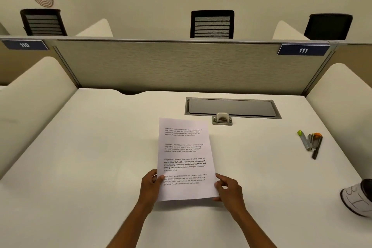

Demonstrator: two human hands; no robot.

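White paper with four small blocks of black print is what both hands hold. The sheet of paper runs long and narrow away from the grip, and its top end points away from the person.

The left hand pinches the left edge low down. Its thumb is on top of the page and its other fingers are tucked under. The right hand pinches the right edge at about the same height, with thumb and fingers closed on the rim. Holding it low on both sides keeps the thin page flat and leaves nearly all the words uncovered. So I think the person is reading it or lining it up.

The near end seems lifted a little off the white desk and tipped toward the eyes. I cannot tell if the far end touches the desk.

Past the top of the page, a bit to the right of the grip, a grey hatch is set into the desk. Well off to the right of the right hand lie a green-tipped marker and a black pen. A metal tool sits between them, maybe a stapler. They sit far enough off to leave the hands room. Also out to the right, but nearer the person, is a white cup with a dark lid.
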